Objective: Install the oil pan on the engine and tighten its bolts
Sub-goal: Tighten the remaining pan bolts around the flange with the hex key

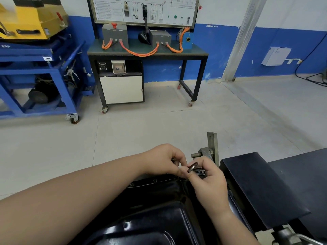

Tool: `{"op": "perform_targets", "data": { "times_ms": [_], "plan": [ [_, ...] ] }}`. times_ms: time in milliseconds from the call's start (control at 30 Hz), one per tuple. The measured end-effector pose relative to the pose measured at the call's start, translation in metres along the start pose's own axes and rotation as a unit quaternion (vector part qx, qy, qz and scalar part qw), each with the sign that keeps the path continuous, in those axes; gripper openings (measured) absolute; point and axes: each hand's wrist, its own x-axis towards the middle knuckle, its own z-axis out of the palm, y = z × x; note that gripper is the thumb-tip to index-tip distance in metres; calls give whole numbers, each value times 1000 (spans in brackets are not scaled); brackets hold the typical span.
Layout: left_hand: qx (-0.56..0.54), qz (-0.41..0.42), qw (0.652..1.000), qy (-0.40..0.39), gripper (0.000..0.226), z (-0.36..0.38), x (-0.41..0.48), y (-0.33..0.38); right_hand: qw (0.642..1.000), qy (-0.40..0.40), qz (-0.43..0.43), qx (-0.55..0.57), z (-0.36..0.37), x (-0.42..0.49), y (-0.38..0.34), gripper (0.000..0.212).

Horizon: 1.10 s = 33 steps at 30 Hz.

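The glossy black oil pan [155, 225] lies on the engine at the bottom centre, its flange [152, 181] showing bolt heads along the far edge. My left hand [164, 159] pinches something small at the pan's far right corner; what it holds is hidden by the fingers. My right hand [209, 181] grips a dark L-shaped hex key [192, 167] just above a ribbed metal part of the engine [200, 172]. The two hands touch at the fingertips.
A black metal shelf [261, 190] of the engine stand lies to the right, with a grey mounting bracket [211, 149] behind my hands. Across the tiled floor stand a training bench with orange cables [146, 52] and a blue cart [40, 76].
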Motion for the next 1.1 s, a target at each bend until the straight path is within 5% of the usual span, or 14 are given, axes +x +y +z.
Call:
{"op": "perform_targets", "data": {
  "times_ms": [133, 267, 533, 700, 900, 1100],
  "plan": [
    [-9, -4, 1000, 8, 36, 0, -1, 1, 999, -35, -24, 2, 2, -2, -6, 8],
    [-24, -14, 1000, 3, 28, -1, -3, 0, 996, -61, -65, 11, 0, -5, -9, 32],
    [-7, -14, 1000, 9, 11, -2, -1, -1, 1000, 21, -5, 8, -1, -2, -3, 17],
    [6, -7, 1000, 3, 22, -1, -1, 0, 1000, -10, -12, 11, 0, -3, -6, 7],
    [-17, -26, 1000, 3, 8, -2, -2, 0, 997, -51, -57, 7, -2, -4, -9, 34],
    [0, -14, 1000, 0, 19, -2, -3, -1, 1000, 12, -14, -3, -1, -3, -5, 14]
  ]
}}
